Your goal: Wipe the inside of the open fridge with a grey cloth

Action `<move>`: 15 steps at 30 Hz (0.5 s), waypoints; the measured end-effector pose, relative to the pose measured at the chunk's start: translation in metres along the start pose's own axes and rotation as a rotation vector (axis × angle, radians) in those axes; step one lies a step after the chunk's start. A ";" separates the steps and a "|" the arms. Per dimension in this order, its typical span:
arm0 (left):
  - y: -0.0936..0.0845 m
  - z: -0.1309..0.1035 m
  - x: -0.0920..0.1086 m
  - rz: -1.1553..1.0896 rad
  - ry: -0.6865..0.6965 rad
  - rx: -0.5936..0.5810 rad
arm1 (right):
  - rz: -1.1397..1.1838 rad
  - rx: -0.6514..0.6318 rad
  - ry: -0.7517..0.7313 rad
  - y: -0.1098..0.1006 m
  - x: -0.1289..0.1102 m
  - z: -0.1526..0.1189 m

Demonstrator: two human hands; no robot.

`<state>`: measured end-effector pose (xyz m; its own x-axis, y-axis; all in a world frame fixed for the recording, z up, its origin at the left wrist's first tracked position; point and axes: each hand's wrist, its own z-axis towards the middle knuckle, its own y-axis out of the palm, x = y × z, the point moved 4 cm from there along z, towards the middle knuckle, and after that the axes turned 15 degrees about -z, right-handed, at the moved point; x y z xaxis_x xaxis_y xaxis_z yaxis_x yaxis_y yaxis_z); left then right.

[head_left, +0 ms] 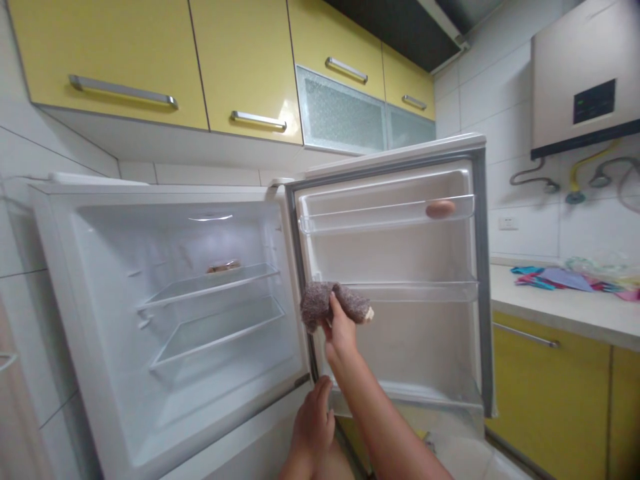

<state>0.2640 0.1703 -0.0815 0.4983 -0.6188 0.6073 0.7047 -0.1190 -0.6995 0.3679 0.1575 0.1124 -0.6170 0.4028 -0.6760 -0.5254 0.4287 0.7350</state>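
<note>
A greyish-brown cloth, bunched in the middle, is gripped by my right hand, in front of the open fridge door. Below it my left hand is near the lower hinge side of the door; its fingers look close together, and I cannot make out anything in them. The fridge stands open on the left, with two glass shelves and a small brownish item on the upper one. In the top rack of the door lies a brown egg.
Yellow cabinets hang above the fridge. To the right, a counter bears colourful cloths, beneath a wall-mounted heater. The opened door reaches toward the counter.
</note>
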 end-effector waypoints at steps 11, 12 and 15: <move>-0.085 0.048 0.048 0.014 0.100 0.211 | -0.126 0.297 -0.418 -0.115 -0.107 0.003; -0.100 0.056 0.061 0.017 0.147 0.310 | -0.118 0.333 -0.436 -0.119 -0.110 0.004; -0.139 0.074 0.102 0.029 0.350 0.536 | -0.134 0.392 -0.471 -0.118 -0.107 0.003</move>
<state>0.2548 0.1809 0.1056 0.3901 -0.8438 0.3685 0.8935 0.2502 -0.3729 0.4979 0.0666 0.0978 -0.1895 0.6001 -0.7772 -0.2711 0.7288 0.6288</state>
